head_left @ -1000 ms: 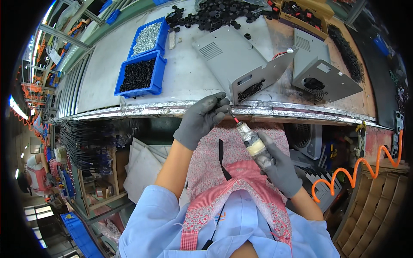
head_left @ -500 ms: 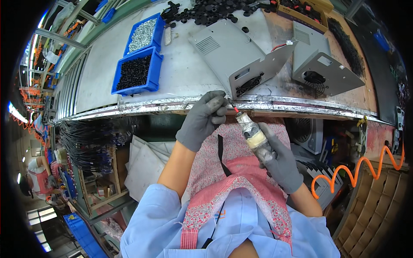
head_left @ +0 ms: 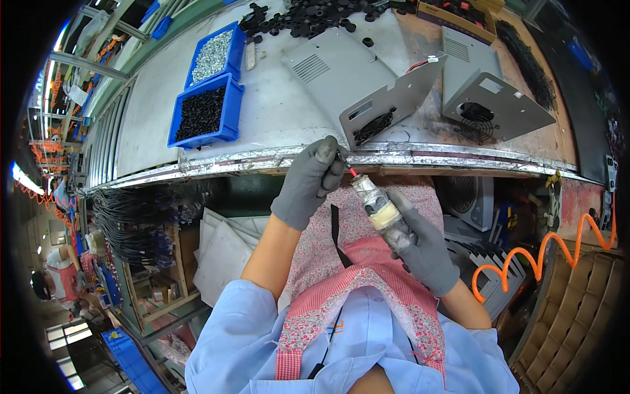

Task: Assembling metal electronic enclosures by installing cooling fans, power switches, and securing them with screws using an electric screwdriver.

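Gloved left hand (head_left: 308, 180), one: fingers drawn together at the tip of a red-collared bit (head_left: 353, 171); whether they pinch a small fastener cannot be told. Gloved right hand (head_left: 428, 256), one: gripping the taped body of a power screwdriver (head_left: 382, 211), which lies before the bench edge, over the apron, bit slanting up and left. Handling, as judged: keep bit and fingertips in one line, steady the wrists, seat the bit fully, keep glove fabric clear before triggering. Count: blue bins, two, one (head_left: 237, 56) of silver fasteners, one (head_left: 231, 117) of black; bent grey sheet-metal panels, two, one nearer the left hand (head_left: 354, 65), one further right (head_left: 515, 108); open cardboard box (head_left: 453, 20), one; orange coiled hose (head_left: 556, 236), one; round black caps (head_left: 315, 25), heaped, too many to count.
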### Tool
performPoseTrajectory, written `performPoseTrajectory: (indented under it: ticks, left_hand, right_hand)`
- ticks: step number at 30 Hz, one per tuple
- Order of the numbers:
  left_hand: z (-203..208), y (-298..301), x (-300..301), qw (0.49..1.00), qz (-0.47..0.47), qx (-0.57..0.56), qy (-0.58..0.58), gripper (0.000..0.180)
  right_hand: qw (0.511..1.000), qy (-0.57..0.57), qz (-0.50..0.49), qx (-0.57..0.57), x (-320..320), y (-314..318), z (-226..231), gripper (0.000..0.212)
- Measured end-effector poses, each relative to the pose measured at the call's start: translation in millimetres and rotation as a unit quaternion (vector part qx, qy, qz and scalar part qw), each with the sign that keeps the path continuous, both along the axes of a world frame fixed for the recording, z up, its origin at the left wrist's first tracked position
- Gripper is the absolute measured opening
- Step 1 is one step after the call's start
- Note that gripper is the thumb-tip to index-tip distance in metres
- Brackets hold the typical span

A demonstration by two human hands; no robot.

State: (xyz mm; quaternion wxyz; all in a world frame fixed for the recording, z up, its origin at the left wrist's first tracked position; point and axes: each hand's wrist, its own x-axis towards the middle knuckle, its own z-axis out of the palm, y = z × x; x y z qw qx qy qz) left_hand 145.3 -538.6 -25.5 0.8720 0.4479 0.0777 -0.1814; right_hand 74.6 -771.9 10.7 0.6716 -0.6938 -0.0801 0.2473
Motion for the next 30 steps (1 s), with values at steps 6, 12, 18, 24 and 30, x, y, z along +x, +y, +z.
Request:
performPoseTrajectory:
  ticks: [6,12,18,24,30]
  left_hand:
    - [9,-8,-2,0.991,0.057,0.124,-0.006,0.039]
    - [9,-8,-3,0.986,0.064,0.138,-0.067,0.042]
    - [8,-6,1,0.987,0.037,0.153,-0.038,0.042]
    - [-4,4,3,0.997,-0.014,0.068,-0.025,0.057]
    - [8,-4,19,0.947,0.070,0.285,-0.128,0.055]
  right_hand:
    - [1.000,-0.016,-0.001,-0.001,-2,-2,-6,0.059]
    - [0.999,0.005,0.017,-0.026,-1,-6,-2,0.058]
    - [0.999,0.026,0.025,-0.033,2,-10,2,0.056]
    - [0.999,0.000,-0.034,0.003,2,-18,2,0.056]
    - [0.989,0.069,-0.125,-0.030,16,-38,1,0.055]
